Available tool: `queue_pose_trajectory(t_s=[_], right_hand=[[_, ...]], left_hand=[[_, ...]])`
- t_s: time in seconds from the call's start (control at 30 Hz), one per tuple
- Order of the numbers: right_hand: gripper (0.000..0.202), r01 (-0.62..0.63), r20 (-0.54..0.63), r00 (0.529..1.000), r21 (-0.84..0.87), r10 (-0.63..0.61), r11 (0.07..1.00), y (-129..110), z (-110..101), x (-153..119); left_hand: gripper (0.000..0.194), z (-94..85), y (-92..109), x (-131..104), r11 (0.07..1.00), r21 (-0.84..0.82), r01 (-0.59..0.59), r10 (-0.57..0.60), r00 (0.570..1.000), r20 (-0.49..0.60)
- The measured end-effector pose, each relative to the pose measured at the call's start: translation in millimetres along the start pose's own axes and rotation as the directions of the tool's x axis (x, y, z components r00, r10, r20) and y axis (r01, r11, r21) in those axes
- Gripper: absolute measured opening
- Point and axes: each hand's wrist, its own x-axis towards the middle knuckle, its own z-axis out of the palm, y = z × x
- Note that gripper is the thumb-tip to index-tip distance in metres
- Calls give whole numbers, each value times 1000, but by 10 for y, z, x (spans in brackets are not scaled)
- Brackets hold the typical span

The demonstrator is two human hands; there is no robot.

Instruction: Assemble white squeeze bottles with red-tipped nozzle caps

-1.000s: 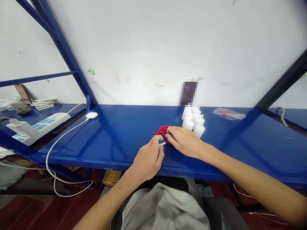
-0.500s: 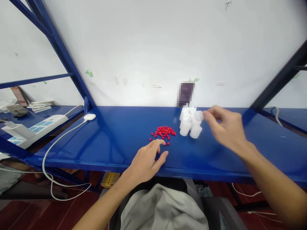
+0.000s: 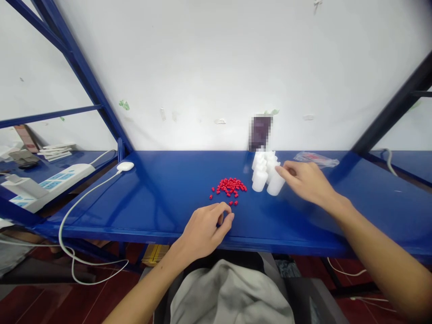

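Observation:
Several white bottles (image 3: 259, 179) stand grouped right of the middle on the blue table (image 3: 162, 180). My right hand (image 3: 305, 180) is at the right side of the group, its thumb and finger pinched at the top of the front right bottle (image 3: 276, 183); what they grip is too small to tell. Left of the bottles lies a loose pile of small red pieces (image 3: 231, 184). Just in front of the pile my left hand (image 3: 207, 228) rests near the table's front edge, its fingers curled and thumb and forefinger slightly apart, with nothing seen between them.
A clear plastic bag with something red (image 3: 316, 159) lies behind my right hand. At the left are a white charger puck (image 3: 125, 166) with its cable, and a power strip (image 3: 67, 177). A pixelated dark object (image 3: 260, 132) stands by the wall.
My right hand has moved down and slightly left, onto the front right bottle, uncovering the plastic bag behind. My left hand has drawn back slightly from the red pieces, its fingers more curled.

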Motion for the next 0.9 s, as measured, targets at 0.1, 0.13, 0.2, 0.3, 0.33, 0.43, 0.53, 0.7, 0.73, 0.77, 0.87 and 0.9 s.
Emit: queue_pose_trajectory(t_s=[0.1, 0.13, 0.2, 0.3, 0.33, 0.43, 0.53, 0.7, 0.73, 0.77, 0.87, 0.9], right_hand=[[44, -4, -103, 995, 90, 13, 996, 26, -68, 6], [44, -16, -138, 990, 131, 34, 991, 30, -105, 21], [41, -69, -187, 976, 203, 108, 977, 41, -188, 70], [36, -127, -268, 943, 249, 195, 960, 88, -274, 177], [34, -112, -315, 929, 263, 195, 958, 116, -278, 207], [26, -41, -393, 904, 316, 170, 948, 207, -207, 230], [25, 18, -243, 969, 274, 51, 962, 258, -71, 148], [21, 209, -51, 978, 222, -203, 952, 239, 59, 25], [18, 222, -41, 975, 210, -219, 952, 229, 64, 20], [16, 229, -32, 973, 196, -227, 954, 217, 65, 16], [14, 223, 4, 974, 188, -228, 956, 171, 56, -14], [14, 212, 18, 975, 210, -221, 954, 151, 51, -40]], left_hand=[[28, -24, -5, 2, 998, -53, 24, -26, 999, -30], [30, -33, -10, 3, 998, -62, 34, -36, 998, -45], [35, -47, -29, 8, 996, -81, 49, -55, 996, -76], [41, -48, -71, 23, 978, -192, 81, -103, 989, -110], [41, -45, -85, 29, 960, -258, 105, -138, 984, -113], [40, -39, -118, 43, 867, -464, 183, -245, 967, -76], [40, -51, -133, 59, 804, -559, 202, -263, 964, -30], [47, -94, -147, 98, 825, -544, 152, -221, 973, -63], [49, -101, -151, 103, 832, -534, 146, -214, 974, -67], [50, -105, -156, 107, 839, -525, 144, -210, 975, -68], [52, -99, -165, 104, 853, -504, 138, -202, 976, -75], [52, -91, -166, 99, 854, -501, 139, -204, 976, -76]])
